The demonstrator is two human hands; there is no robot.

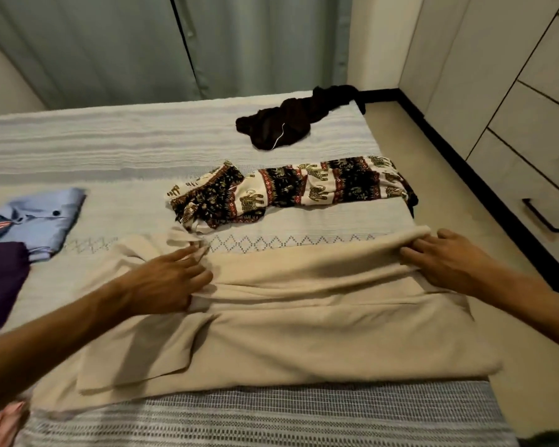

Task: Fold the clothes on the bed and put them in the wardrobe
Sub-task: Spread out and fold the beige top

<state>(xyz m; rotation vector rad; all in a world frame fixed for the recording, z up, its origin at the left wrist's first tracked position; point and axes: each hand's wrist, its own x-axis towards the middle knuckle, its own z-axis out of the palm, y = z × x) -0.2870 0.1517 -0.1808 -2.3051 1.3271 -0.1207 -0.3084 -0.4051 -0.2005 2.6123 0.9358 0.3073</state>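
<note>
A large beige garment (288, 321) lies spread across the near part of the bed (142, 150). My left hand (165, 279) grips a bunched fold of it near its upper left. At the garment's upper right edge, beside the bed's right side, my right hand (442, 259) pinches a rolled fold. Beyond the beige cloth lie elephant-print trousers (291, 188), and a crumpled dark brown garment (291, 121) sits at the far right corner. The wardrobe (530, 91) with drawers stands to the right.
A folded light blue shirt (36, 217) and a purple garment (0, 282) lie at the left edge. Pink cloth (0, 424) shows at the bottom left. Green curtains (142, 43) hang behind the bed. A strip of floor (433, 175) runs between bed and wardrobe.
</note>
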